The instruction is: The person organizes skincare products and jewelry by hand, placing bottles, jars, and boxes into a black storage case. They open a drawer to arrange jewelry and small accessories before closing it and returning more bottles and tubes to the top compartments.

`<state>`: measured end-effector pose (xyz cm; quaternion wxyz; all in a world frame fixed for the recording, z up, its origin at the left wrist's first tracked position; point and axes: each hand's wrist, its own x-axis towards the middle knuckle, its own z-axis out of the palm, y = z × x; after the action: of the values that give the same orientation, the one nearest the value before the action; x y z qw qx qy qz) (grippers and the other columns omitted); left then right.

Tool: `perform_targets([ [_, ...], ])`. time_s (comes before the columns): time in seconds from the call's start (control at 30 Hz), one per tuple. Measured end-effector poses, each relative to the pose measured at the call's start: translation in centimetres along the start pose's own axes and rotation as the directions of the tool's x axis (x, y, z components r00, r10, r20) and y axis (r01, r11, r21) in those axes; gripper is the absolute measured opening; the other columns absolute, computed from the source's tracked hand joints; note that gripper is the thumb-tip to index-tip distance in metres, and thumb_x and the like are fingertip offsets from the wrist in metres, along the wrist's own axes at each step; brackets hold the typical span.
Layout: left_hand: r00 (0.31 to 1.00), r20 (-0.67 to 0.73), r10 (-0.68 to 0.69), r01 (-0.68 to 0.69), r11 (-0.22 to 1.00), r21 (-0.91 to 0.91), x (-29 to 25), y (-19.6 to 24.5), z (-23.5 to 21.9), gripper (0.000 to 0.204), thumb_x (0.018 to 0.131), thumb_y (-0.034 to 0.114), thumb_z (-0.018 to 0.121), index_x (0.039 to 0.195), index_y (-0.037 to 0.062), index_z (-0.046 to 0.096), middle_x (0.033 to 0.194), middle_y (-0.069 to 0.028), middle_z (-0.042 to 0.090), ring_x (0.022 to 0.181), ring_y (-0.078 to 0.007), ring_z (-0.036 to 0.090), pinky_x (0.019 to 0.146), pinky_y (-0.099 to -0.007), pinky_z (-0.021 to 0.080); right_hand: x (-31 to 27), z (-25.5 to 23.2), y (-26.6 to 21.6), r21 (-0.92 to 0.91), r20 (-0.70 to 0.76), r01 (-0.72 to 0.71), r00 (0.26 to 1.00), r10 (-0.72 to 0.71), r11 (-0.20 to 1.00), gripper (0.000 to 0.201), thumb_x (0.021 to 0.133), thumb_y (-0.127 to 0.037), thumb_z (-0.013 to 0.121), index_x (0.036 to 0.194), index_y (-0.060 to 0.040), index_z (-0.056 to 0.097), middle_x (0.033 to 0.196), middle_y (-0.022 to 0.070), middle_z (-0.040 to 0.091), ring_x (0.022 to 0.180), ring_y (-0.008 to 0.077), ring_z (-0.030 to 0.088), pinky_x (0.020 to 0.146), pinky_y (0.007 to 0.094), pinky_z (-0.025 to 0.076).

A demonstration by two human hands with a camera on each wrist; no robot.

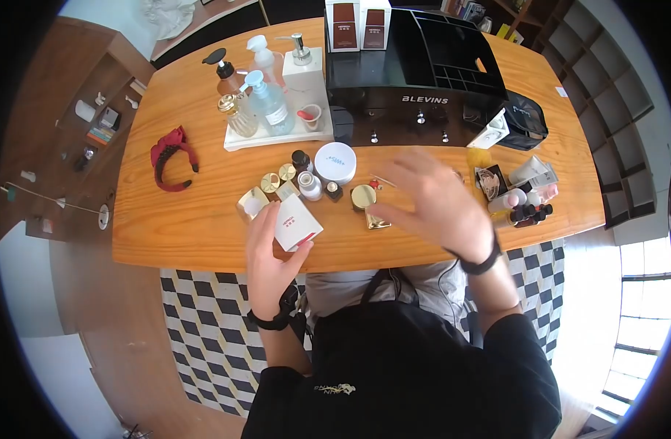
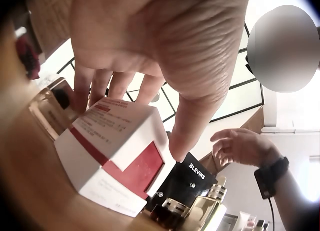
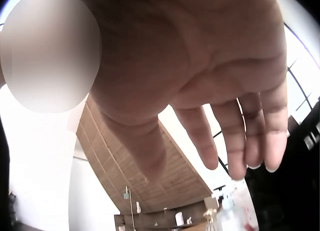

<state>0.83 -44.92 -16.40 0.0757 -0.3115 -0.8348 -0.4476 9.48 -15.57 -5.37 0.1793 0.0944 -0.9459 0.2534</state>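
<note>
A white box (image 1: 299,222) with a red band sits at the table's front left, and my left hand (image 1: 266,252) grips it. The thumb lies along one side and the fingers along the other, as the left wrist view of the box (image 2: 117,156) also shows. My right hand (image 1: 438,201) is over the table at right of centre, its fingers spread and holding nothing. Just beyond its thumb lie a round gold-lidded jar (image 1: 363,196) and a small gold item (image 1: 379,219). In the right wrist view the right hand (image 3: 200,90) has straight, relaxed fingers.
Small bottles (image 1: 310,185) and a white round jar (image 1: 335,162) stand beyond the box. Pump bottles fill a white tray (image 1: 277,139) at back left. A black organizer (image 1: 416,110) occupies the back. A red headband (image 1: 173,161) lies left; several tubes (image 1: 527,172) lie right.
</note>
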Motion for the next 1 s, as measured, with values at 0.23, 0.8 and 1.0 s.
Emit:
perform_targets([
  [0.23, 1.000, 0.008, 0.020, -0.020, 0.998, 0.059, 0.0, -0.1, 0.7, 0.080, 0.077, 0.010, 0.092, 0.147, -0.0058, 0.057, 0.142, -0.0250, 0.063, 0.131, -0.0426, 0.059, 0.110, -0.0499, 0.049, -4.9, 6.2, 2.1, 0.187, 0.026, -0.264, 0.964, 0.264, 0.946, 0.038, 0.088, -0.025, 0.087, 0.116, -0.0033, 0.074, 0.098, 0.0152, 0.073, 0.095, 0.0360, 0.070, 0.082, 0.0475, 0.056],
  [0.8, 0.989, 0.148, 0.004, -0.011, 0.999, 0.045, 1.5, 1.4, -1.6, 0.083, 0.069, 0.006, 0.097, 0.143, -0.0042, 0.062, 0.138, -0.0223, 0.066, 0.131, -0.0390, 0.061, 0.111, -0.0471, 0.049, -6.3, 8.1, 3.0, 0.265, -0.065, -0.202, 0.972, 0.226, 0.943, 0.029, 0.088, -0.017, 0.085, 0.110, -0.0023, 0.072, 0.094, 0.0143, 0.069, 0.091, 0.0371, 0.068, 0.080, 0.0472, 0.056],
  [1.0, 0.898, 0.232, 0.374, -0.418, 0.891, 0.180, 10.2, 6.5, -7.1, 0.095, 0.066, 0.004, 0.096, 0.153, -0.0010, 0.058, 0.147, -0.0210, 0.064, 0.137, -0.0362, 0.061, 0.116, -0.0448, 0.049, -6.5, 8.5, 3.4, 0.266, -0.104, -0.150, 0.978, 0.183, 0.952, 0.030, 0.088, -0.016, 0.085, 0.112, -0.0023, 0.072, 0.094, 0.0144, 0.069, 0.090, 0.0370, 0.068, 0.079, 0.0472, 0.055],
])
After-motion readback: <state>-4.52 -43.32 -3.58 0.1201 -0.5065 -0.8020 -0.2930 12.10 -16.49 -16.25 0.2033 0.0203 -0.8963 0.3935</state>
